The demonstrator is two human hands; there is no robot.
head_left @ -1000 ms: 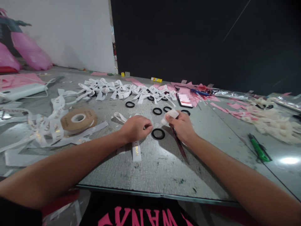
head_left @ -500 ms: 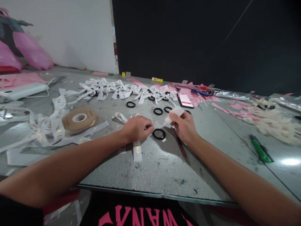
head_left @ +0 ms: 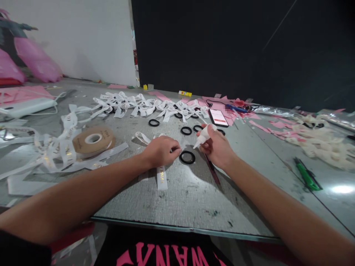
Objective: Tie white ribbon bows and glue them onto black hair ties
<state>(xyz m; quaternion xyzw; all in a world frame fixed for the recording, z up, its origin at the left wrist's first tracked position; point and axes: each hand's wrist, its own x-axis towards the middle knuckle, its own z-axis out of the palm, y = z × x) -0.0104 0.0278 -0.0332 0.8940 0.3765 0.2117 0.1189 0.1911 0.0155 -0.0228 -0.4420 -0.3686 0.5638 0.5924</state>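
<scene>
My right hand (head_left: pixel 219 149) is wrapped round a small white squeeze bottle (head_left: pixel 206 133), whose narrow nozzle tilts down and to the left. Just below that nozzle, a black ring (head_left: pixel 187 157), which looks like a hair tie, lies flat on the table. My left hand (head_left: pixel 163 151) is closed over a white ribbon (head_left: pixel 162 179) with gold letters; a loop shows behind the hand and a tail in front, while its middle is hidden. Partly under my right hand lies a thin dark red tool (head_left: pixel 213 171), its far end covered.
Several black rings (head_left: pixel 186 130) lie beyond my hands, before a row of white ribbon bows (head_left: pixel 144 105). A ribbon spool (head_left: pixel 80 146) is at left. A phone (head_left: pixel 218 117) lies at the back, a green cutter (head_left: pixel 307 176) at right. A black panel (head_left: pixel 235 48) rises behind.
My right hand has turned a little, so the bottle's body and nozzle show more plainly, with the tip still near the ring. My left hand has stayed in place.
</scene>
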